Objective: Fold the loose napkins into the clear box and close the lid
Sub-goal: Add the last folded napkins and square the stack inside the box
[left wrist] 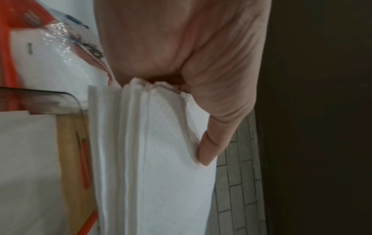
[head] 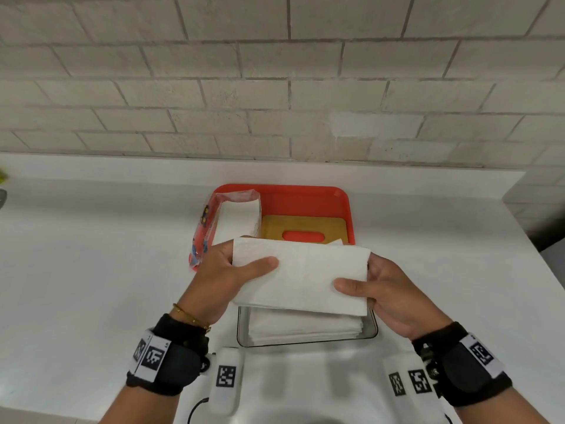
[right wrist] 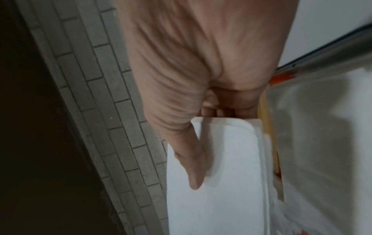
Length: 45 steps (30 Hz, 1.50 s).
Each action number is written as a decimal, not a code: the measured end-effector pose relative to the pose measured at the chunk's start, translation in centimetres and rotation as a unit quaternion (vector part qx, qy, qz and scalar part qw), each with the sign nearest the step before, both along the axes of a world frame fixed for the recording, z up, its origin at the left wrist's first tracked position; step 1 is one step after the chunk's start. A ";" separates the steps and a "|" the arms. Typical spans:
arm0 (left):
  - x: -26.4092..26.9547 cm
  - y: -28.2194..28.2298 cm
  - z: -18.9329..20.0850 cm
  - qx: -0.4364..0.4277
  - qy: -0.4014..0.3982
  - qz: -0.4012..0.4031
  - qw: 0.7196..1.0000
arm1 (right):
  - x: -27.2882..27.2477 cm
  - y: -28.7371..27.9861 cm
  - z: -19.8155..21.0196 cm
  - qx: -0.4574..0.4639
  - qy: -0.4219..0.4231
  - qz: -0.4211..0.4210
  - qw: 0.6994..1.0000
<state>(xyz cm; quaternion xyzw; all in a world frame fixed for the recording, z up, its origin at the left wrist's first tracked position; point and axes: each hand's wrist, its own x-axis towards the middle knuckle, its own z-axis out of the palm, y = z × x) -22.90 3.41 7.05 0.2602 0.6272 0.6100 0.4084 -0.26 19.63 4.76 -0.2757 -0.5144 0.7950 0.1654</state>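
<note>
folded napkin stack (head: pixel 301 278) held in the air just above the clear box (head: pixel 373 330), tilted, near edge lower. left hand (head: pixel 224 278) pinches its left end, thumb on top, fingers curled underneath; right hand (head: pixel 388 296) does the same at the right end, thumb pressed on the near corner. left wrist view shows many loose layers fanning at the gripped edge, so the stack is not tight. the box sits on the white tabletop (head: pixel 91 270), already holding a pile of folded napkins (head: pixel 305 327) that seems to reach close to the rim. behind it a red tray (head: pixel 305 195) carries the wooden lid (head: pixel 302 229) with a slot, and an opened plastic pack of napkins (head: pixel 232 220). risks, as i judge them: the lower sheets could slip out of the pinch and splay over the box wall, since the layers are loose; the stack looks about as wide as the box, so a skewed drop could catch a corner on the rim; with the pile this high, the lid may not seat flat unless the napkins are pressed down first.
</note>
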 end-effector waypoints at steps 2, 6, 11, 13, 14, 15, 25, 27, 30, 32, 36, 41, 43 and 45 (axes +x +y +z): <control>0.4 -0.2 -0.5 -0.002 0.002 -0.001 1.000 | 0.3 0.1 -0.1 0.024 -0.014 0.011 1.000; 0.3 -0.5 -1.9 0.025 0.014 -0.007 1.000 | 0.7 0.4 -0.4 0.070 -0.025 0.011 0.997; 0.1 -1.1 -3.2 0.052 0.031 -0.052 0.997 | 0.9 0.5 -0.4 0.161 -0.007 0.035 0.986; -0.2 -1.5 -3.8 0.068 0.054 -0.067 0.994 | 1.0 0.4 0.0 0.191 0.014 0.061 0.980; -0.4 -1.6 -3.9 0.076 0.056 -0.069 0.993 | 1.1 0.4 0.2 0.209 0.024 0.073 0.975; -0.5 -1.6 -4.0 0.083 0.051 -0.073 0.993 | 1.1 0.5 0.3 0.226 0.030 0.082 0.970; -0.6 -1.4 -4.3 0.076 0.034 -0.069 0.994 | 1.2 0.7 0.9 0.236 -0.008 0.060 0.970; -0.4 -1.3 -4.4 0.068 0.054 -0.060 0.994 | 1.3 0.7 0.2 0.241 -0.063 0.074 0.966; -0.2 -1.1 -4.8 0.066 0.059 -0.067 0.994 | 1.3 0.4 -0.9 0.211 -0.094 0.082 0.970; 0.0 -1.0 -4.8 0.064 0.062 -0.075 0.993 | 1.2 0.2 -1.2 0.197 -0.095 0.083 0.972; 0.3 -0.9 -4.6 0.086 0.067 -0.112 0.988 | 1.2 0.6 -1.1 0.242 -0.112 0.090 0.960; 0.1 -0.7 -4.9 0.044 0.113 -0.081 0.989 | 0.7 1.3 -2.2 0.270 -0.160 0.031 0.949; 0.0 -0.8 -5.0 0.032 0.122 -0.066 0.990 | 0.6 1.5 -2.2 0.273 -0.159 0.028 0.948; -0.2 -0.9 -5.1 0.019 0.137 -0.078 0.987 | 0.5 1.6 -1.9 0.284 -0.160 0.040 0.945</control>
